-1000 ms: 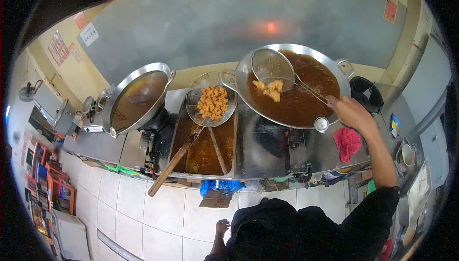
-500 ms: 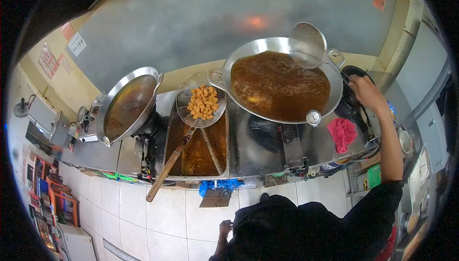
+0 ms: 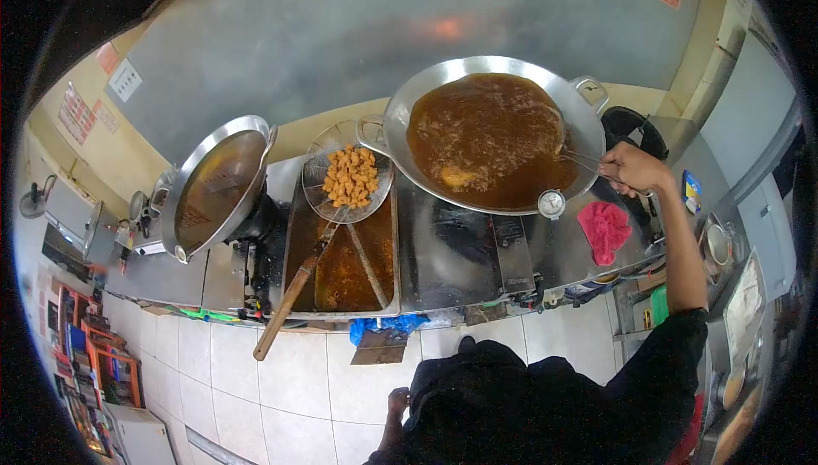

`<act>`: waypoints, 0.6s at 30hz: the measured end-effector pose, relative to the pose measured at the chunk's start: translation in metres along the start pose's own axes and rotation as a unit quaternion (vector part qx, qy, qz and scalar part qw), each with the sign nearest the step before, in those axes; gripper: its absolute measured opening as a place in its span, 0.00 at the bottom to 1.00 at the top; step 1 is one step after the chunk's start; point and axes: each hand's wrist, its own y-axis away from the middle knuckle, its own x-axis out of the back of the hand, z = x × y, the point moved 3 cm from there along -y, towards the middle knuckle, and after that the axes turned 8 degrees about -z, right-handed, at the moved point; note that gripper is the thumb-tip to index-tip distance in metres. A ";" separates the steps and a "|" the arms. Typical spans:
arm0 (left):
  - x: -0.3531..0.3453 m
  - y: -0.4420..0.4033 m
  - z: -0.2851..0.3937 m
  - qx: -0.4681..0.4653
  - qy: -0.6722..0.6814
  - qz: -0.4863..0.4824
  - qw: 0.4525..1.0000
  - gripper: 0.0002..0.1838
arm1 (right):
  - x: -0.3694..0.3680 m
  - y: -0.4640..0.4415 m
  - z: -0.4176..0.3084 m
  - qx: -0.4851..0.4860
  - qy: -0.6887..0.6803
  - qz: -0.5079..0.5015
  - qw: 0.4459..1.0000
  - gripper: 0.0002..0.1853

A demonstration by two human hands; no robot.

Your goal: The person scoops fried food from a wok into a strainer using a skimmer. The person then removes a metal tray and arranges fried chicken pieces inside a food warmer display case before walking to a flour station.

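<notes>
My right hand (image 3: 633, 170) is closed round the wire handle of a skimmer (image 3: 588, 161). The skimmer's round mesh head is dipped in the brown bubbling oil (image 3: 486, 132), at the right side of a big two-handled wok (image 3: 460, 67), and is mostly hidden. A pale golden lump (image 3: 456, 177) shows in the oil. A dial thermometer (image 3: 551, 203) sits at the wok's front rim. My left hand (image 3: 398, 400) hangs low beside my body, away from the counter; its fingers are too small and partly hidden to read.
Fried brown pieces (image 3: 350, 177) lie in a wire strainer (image 3: 317, 196) with a wooden handle, resting over an oily metal tray (image 3: 394, 269). A second wok (image 3: 256, 125) with dark liquid stands left. A pink cloth (image 3: 603, 231) and a black container (image 3: 645, 137) are at the right.
The skimmer has come down from above the wok's back right rim into the oil. My right hand has moved slightly left and down with it, and the view has shifted a little.
</notes>
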 end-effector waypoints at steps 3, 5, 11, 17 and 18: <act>0.005 -0.003 0.020 0.051 0.032 0.000 0.998 0.10 | -0.013 -0.015 0.002 0.027 -0.087 -0.035 0.995 0.15; 0.006 -0.002 0.031 0.077 0.102 0.028 0.991 0.11 | -0.021 -0.024 0.007 0.049 -0.131 -0.047 0.989 0.13; 0.012 -0.011 0.034 0.097 0.148 0.027 0.984 0.12 | -0.037 -0.016 -0.007 0.081 -0.190 -0.055 0.977 0.13; 0.010 -0.015 0.023 0.034 0.059 0.012 0.998 0.12 | -0.034 -0.010 -0.017 0.101 -0.147 -0.045 0.983 0.15; 0.009 -0.014 0.025 0.051 0.068 0.017 0.996 0.11 | -0.034 -0.007 -0.020 0.102 -0.145 -0.041 0.983 0.15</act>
